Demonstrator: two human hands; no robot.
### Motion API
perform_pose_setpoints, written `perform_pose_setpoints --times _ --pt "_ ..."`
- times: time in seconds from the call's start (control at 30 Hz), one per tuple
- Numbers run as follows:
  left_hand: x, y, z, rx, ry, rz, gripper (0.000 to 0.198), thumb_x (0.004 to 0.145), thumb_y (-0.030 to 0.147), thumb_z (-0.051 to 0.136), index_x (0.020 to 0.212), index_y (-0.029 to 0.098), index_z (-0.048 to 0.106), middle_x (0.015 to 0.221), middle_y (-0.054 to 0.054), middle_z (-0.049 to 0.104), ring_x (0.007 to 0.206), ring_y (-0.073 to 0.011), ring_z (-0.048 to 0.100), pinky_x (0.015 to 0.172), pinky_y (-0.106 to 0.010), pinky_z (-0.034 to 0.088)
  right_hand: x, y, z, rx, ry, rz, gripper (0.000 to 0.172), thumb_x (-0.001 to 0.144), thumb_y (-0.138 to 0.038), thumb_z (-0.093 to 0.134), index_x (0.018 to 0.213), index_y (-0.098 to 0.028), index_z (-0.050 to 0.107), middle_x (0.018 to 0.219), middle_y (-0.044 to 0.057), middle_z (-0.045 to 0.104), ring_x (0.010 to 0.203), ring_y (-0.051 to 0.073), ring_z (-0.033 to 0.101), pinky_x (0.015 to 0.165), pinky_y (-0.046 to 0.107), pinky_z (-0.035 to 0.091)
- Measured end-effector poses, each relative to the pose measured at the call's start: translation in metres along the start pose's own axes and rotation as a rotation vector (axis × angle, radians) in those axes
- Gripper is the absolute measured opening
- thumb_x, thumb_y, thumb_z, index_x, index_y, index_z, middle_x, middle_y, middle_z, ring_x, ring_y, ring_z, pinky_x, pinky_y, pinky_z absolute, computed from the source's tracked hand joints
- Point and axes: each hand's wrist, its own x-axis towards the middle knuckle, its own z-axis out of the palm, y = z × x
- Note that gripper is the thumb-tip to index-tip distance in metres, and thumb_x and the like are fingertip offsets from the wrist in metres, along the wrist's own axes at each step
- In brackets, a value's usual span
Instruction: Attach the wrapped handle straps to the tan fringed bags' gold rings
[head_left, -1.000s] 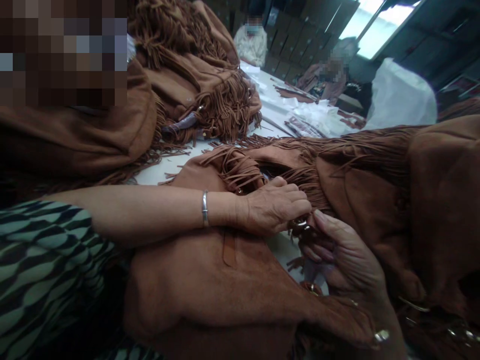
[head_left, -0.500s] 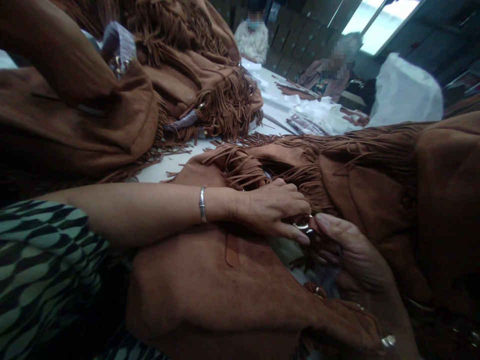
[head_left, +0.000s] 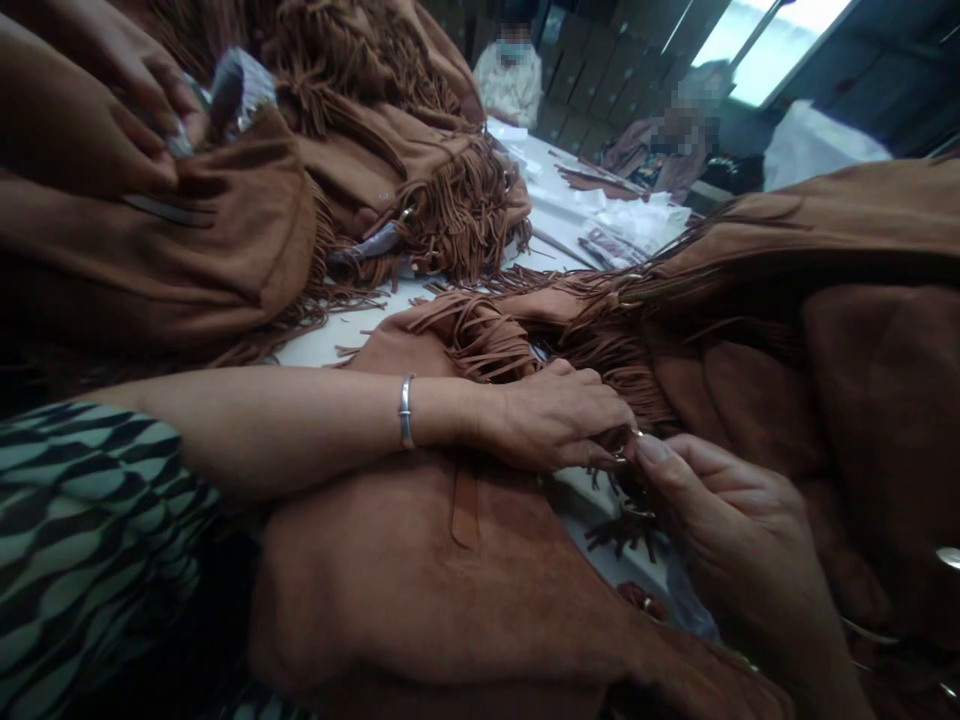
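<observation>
A brown suede bag point(head_left: 420, 570) lies in front of me, with a leather tab point(head_left: 466, 505) on its side. My left hand point(head_left: 551, 415), with a silver bangle at the wrist, reaches across it, finger and thumb closed on a small shiny metal ring point(head_left: 621, 459). Against its fingertips, my right hand point(head_left: 720, 500) pinches the same piece of hardware from the other side. My fingers cover most of the ring, so its exact shape is hidden. Brown fringe point(head_left: 630, 370) hangs just behind both hands, and a small tassel point(head_left: 626, 535) lies below them.
Another fringed brown bag point(head_left: 817, 230) is piled at the right. At upper left, a co-worker's hands point(head_left: 142, 120) work on a brown bag point(head_left: 225, 240) beside more fringed bags point(head_left: 375, 140). White wrapping point(head_left: 637, 225) lies on the white table point(head_left: 322, 340). Two people sit farther back.
My right hand has turned and shifted slightly right, and my left fingers have closed further over the ring. The right-hand bag has been lifted or shifted. The co-worker's hands have come into view.
</observation>
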Motion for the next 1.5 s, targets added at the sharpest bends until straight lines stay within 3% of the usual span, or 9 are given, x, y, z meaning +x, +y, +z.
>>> perform_pose_setpoints --times 0.13,0.27,0.47,0.57,0.67,0.9,1.07,1.23,1.5 --pt "0.0 0.001 0.0 -0.024 0.03 0.019 0.017 0.087 0.032 0.052 0.094 0.018 0.057 0.097 -0.006 0.06 0.094 -0.0207 0.048 0.081 -0.035 0.03 0.004 -0.006 0.005 0.245 -0.035 0.136 0.035 0.066 -0.048 0.075 0.059 -0.016 0.06 0.053 0.0 0.052 0.047 0.008 0.044 0.039 0.017 0.035" --pt "0.001 0.0 0.001 -0.001 -0.008 0.066 0.013 0.085 0.028 0.053 0.088 0.016 0.056 0.095 -0.006 0.061 0.097 -0.0216 0.047 0.081 -0.036 0.03 0.012 -0.007 0.012 0.548 -0.056 0.355 0.04 0.046 -0.042 0.086 0.054 -0.015 0.057 0.046 -0.006 0.042 0.037 0.002 0.03 0.031 0.013 0.026" --pt "0.0 0.002 0.0 0.059 -0.09 0.101 0.013 0.085 0.024 0.051 0.092 0.014 0.053 0.102 -0.011 0.06 0.096 -0.0237 0.048 0.082 -0.038 0.032 0.018 0.003 0.008 0.608 -0.133 0.409 0.038 0.05 -0.038 0.085 0.054 -0.014 0.055 0.044 -0.007 0.04 0.033 0.0 0.026 0.03 0.012 0.024" --pt "0.0 0.003 -0.001 0.007 -0.108 0.093 0.032 0.083 0.042 0.056 0.096 0.013 0.053 0.104 -0.012 0.059 0.095 -0.0248 0.048 0.083 -0.038 0.033 0.02 0.008 0.005 0.652 -0.204 0.436 0.035 0.057 -0.037 0.082 0.055 -0.015 0.055 0.041 -0.008 0.035 0.032 0.001 0.024 0.031 0.012 0.024" --pt "0.002 0.004 0.0 -0.026 -0.078 0.05 0.046 0.084 0.057 0.049 0.094 0.013 0.054 0.1 -0.011 0.059 0.091 -0.0241 0.049 0.081 -0.036 0.034 0.021 0.009 0.005 0.659 -0.21 0.444 0.034 0.063 -0.037 0.08 0.057 -0.016 0.054 0.04 -0.008 0.032 0.033 0.001 0.022 0.031 0.012 0.023" --pt "0.003 0.002 0.004 0.013 -0.035 0.045 0.038 0.091 0.049 0.04 0.091 0.014 0.055 0.093 -0.009 0.06 0.087 -0.0222 0.048 0.081 -0.036 0.033 0.019 0.007 0.007 0.669 -0.173 0.452 0.038 0.063 -0.042 0.079 0.058 -0.016 0.051 0.04 -0.009 0.033 0.032 0.001 0.025 0.031 0.012 0.025" --pt "0.001 -0.004 0.006 -0.038 0.054 0.061 0.037 0.091 0.048 0.038 0.097 0.016 0.055 0.093 -0.007 0.059 0.087 -0.0209 0.048 0.081 -0.035 0.033 0.017 0.006 -0.002 0.659 -0.155 0.386 0.045 0.07 -0.059 0.067 0.07 -0.015 0.061 0.052 0.001 0.055 0.041 0.009 0.047 0.039 0.019 0.041" --pt "0.0 -0.01 0.004 -0.08 0.16 0.06 0.032 0.091 0.045 0.039 0.098 0.016 0.052 0.093 -0.005 0.057 0.085 -0.0179 0.049 0.078 -0.032 0.036 0.009 0.008 -0.015 0.573 -0.09 0.341 0.049 0.068 -0.061 0.067 0.087 -0.016 0.065 0.067 0.003 0.064 0.048 0.013 0.056 0.045 0.023 0.047" --pt "-0.001 -0.002 -0.012 -0.126 0.077 0.073 0.024 0.09 0.032 0.041 0.103 0.015 0.049 0.1 -0.008 0.055 0.089 -0.0185 0.05 0.081 -0.032 0.04 -0.004 -0.015 -0.041 0.287 -0.301 0.322 0.032 0.071 -0.042 0.075 0.078 -0.014 0.059 0.061 -0.002 0.057 0.047 0.007 0.047 0.043 0.017 0.034"
